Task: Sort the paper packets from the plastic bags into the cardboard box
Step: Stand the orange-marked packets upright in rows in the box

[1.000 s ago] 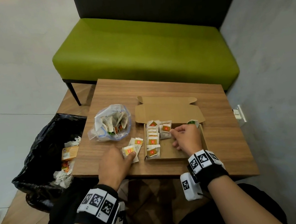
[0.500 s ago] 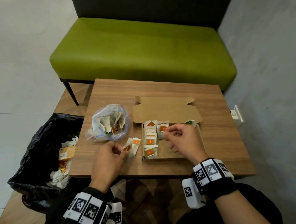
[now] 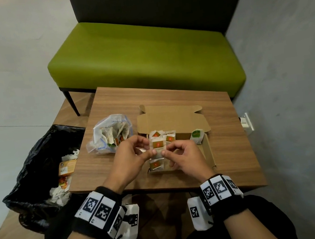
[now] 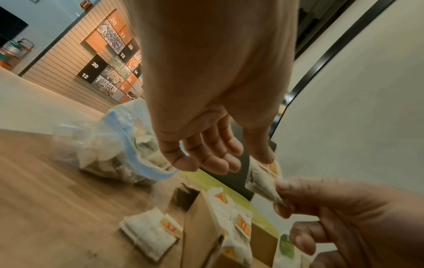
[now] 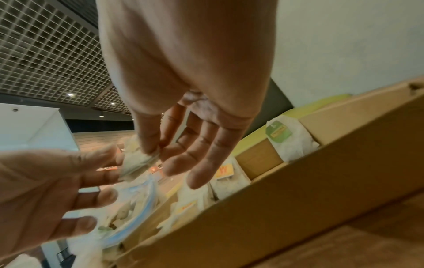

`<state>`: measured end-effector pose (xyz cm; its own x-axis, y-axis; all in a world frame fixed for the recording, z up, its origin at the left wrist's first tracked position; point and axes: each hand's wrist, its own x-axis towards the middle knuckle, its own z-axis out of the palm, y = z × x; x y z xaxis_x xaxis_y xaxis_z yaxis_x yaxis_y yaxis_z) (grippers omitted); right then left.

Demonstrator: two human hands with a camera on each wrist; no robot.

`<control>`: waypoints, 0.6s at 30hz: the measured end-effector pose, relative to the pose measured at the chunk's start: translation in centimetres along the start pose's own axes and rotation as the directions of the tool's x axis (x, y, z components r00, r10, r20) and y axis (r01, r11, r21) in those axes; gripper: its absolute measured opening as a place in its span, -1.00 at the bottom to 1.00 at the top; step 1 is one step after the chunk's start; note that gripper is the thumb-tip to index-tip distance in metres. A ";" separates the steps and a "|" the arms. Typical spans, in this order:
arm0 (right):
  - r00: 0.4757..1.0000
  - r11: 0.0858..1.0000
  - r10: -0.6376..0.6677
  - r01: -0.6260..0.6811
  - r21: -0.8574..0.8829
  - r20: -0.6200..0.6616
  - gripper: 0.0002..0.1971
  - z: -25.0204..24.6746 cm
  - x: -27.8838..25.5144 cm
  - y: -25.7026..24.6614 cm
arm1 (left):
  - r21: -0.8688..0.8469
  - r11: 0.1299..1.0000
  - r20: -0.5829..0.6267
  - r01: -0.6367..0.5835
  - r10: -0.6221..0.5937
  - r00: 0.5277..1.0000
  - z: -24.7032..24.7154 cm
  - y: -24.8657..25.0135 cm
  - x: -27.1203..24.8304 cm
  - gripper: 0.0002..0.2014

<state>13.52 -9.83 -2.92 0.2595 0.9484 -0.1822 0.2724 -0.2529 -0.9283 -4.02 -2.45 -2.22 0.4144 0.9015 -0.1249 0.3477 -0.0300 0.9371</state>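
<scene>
Grip: left hand [image 3: 129, 159], right hand [image 3: 186, 158] pinch one packet [image 3: 158, 145] | wooden table [image 3: 229, 142] | green bench [image 3: 144, 55]

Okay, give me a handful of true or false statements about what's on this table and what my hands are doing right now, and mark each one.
1. Both the left hand and right hand pinch one orange-label packet. True.
2. The cardboard box is closed. False: its lid stands open.
3. The plastic bag lies left of the box. True.
4. The green-label packet sits in the bin bag. False: it is in the box's far right corner.
5. The bag is empty. False: packets show inside.
</scene>
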 end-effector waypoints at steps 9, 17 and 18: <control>0.958 0.930 0.184 -0.242 -0.278 -0.218 -0.90 -1.9 3.3 4.5 | 0.345 0.902 -0.231 0.259 -0.186 0.955 0.2 -4.3 0.3 -0.86; 0.936 0.869 0.221 -0.316 -0.380 -0.272 -0.84 -0.9 4.6 4.5 | 0.482 0.822 -0.335 0.304 -0.148 0.930 1.5 -5.4 0.5 -0.74; 0.934 0.871 0.226 -0.321 -0.372 -0.276 -0.85 -0.8 4.7 4.3 | 0.493 0.812 -0.343 0.313 -0.150 0.927 1.8 -5.6 0.4 -0.68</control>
<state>16.69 -6.65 -7.52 0.5600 0.7759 -0.2903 0.4987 -0.5956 -0.6297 -4.30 -2.67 -8.08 0.0440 0.9886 -0.1442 0.8264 0.0451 0.5613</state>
